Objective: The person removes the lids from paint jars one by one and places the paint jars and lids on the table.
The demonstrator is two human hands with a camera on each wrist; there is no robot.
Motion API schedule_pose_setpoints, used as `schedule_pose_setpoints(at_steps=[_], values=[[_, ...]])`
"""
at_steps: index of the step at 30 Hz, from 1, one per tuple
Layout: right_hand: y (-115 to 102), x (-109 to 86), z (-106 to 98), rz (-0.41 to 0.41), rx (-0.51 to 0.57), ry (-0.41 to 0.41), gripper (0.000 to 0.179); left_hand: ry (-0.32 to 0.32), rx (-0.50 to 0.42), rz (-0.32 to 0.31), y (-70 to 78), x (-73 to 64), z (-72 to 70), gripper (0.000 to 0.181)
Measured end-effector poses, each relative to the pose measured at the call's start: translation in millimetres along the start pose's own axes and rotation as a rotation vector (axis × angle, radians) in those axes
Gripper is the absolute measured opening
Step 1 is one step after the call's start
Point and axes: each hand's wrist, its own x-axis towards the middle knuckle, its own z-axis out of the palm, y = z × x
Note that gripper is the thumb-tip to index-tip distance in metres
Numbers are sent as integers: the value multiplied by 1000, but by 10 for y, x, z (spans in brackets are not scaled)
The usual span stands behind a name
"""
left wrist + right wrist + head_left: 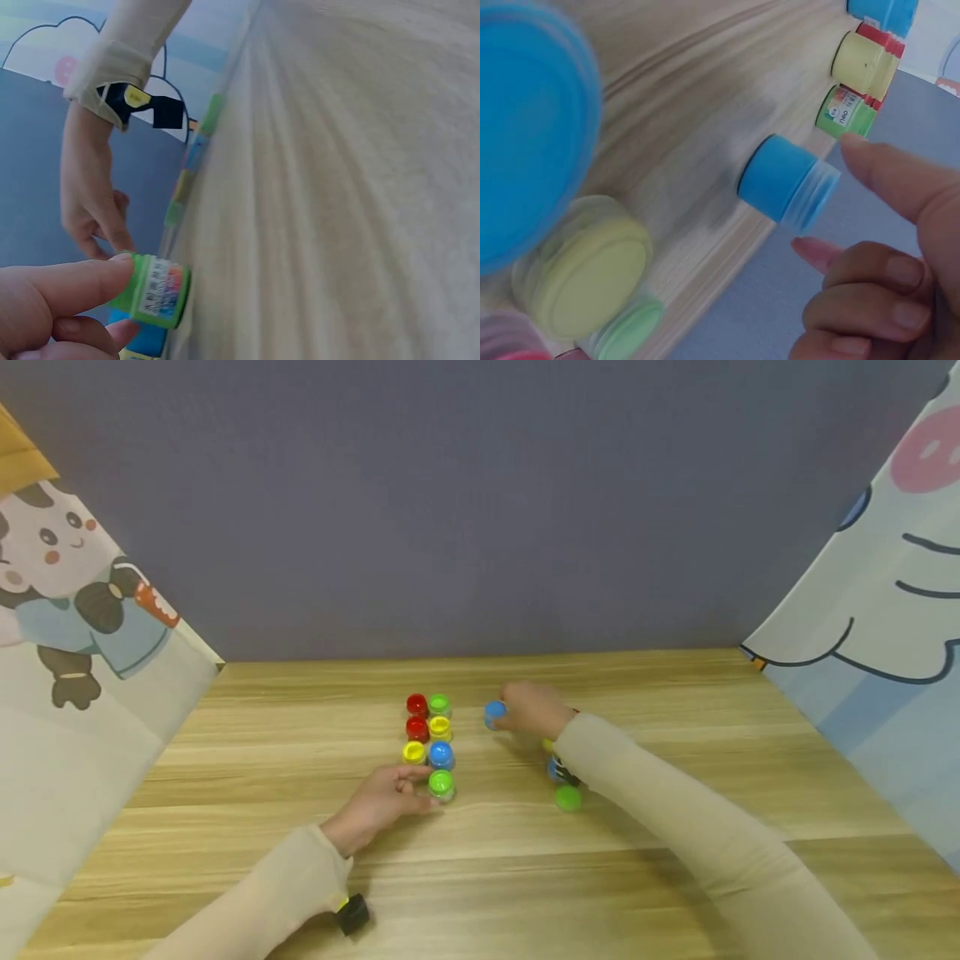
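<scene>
My left hand [381,803] pinches a small green-lidded jar [441,785] at the near end of two columns of little jars; the left wrist view shows its printed label and my thumb against it. A blue jar [495,714] stands alone right of the columns, by the fingertips of my right hand [534,710]. In the right wrist view, my thumb and index finger are spread on either side of this blue jar [778,180], with slim gaps showing, while the other fingers curl. Beside the left hand sit a yellow jar [414,753] and another blue jar [441,755].
Farther back in the columns are red jars [417,728], a yellow jar [440,728] and a green jar [439,705]. My right forearm partly hides another group, including a green jar [567,797] and a blue jar [555,768]. A grey wall [480,527] rises behind the wooden table [262,735].
</scene>
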Motion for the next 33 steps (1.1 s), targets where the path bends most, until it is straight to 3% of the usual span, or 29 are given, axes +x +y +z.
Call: schedule_pose_setpoints(at_steps=[8, 16, 19, 26, 33], values=[[3, 62, 24, 28, -23, 9, 32, 30, -13, 12, 126, -59, -63, 47], [-31, 103, 25, 6, -16, 5, 35, 83, 33, 24, 269, -88, -78, 43], [-54, 80, 36, -6, -11, 1, 33, 61, 35, 28, 311, -128, -45, 42], [-109, -153, 31, -69, 50, 17, 24, -60, -2, 93, 374, -235, 104, 40], [-166, -483, 5, -81, 101, 14, 19, -81, -20, 84, 388, -253, 259, 38]])
